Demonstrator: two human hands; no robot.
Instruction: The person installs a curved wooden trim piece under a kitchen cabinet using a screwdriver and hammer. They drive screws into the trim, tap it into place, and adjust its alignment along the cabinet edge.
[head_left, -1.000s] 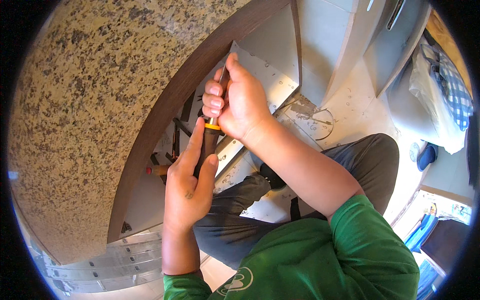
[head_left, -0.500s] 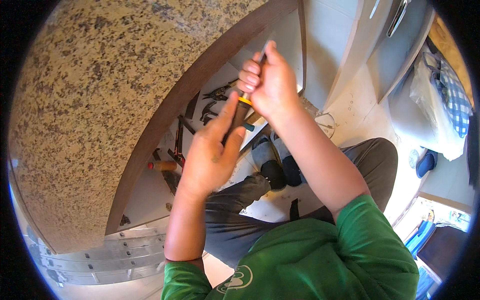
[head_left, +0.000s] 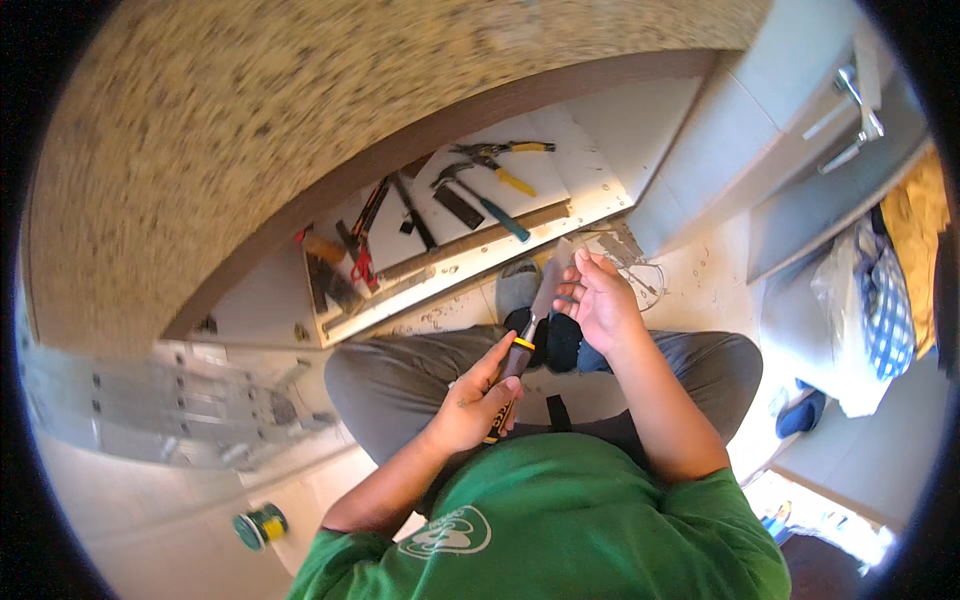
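Observation:
My left hand [head_left: 474, 402] grips the dark handle of a chisel [head_left: 546, 298], which has a yellow ring below its flat metal blade. The blade points up and slightly right, away from my lap. My right hand [head_left: 602, 300] is at the blade's far end, palm turned up, its curled fingers and thumb against the metal edge. Beyond them, in the low cabinet, lie a claw hammer [head_left: 485, 205] with a teal grip and pliers [head_left: 510, 175] with yellow handles. Further left are a dark bar-shaped tool [head_left: 412, 212] and a red-handled tool [head_left: 362, 265].
A speckled stone countertop [head_left: 300, 110] overhangs the cabinet. An open cabinet door [head_left: 700, 150] stands at the right. A metal ladder [head_left: 170, 405] lies left; a green can [head_left: 260, 526] sits on the floor. At far right hangs a plastic bag [head_left: 850, 300] beside checked cloth.
My view has swung, showing more of the cabinet floor and tools. Both hands have come down nearer my lap with the chisel. My right hand's grip has loosened, exposing more blade.

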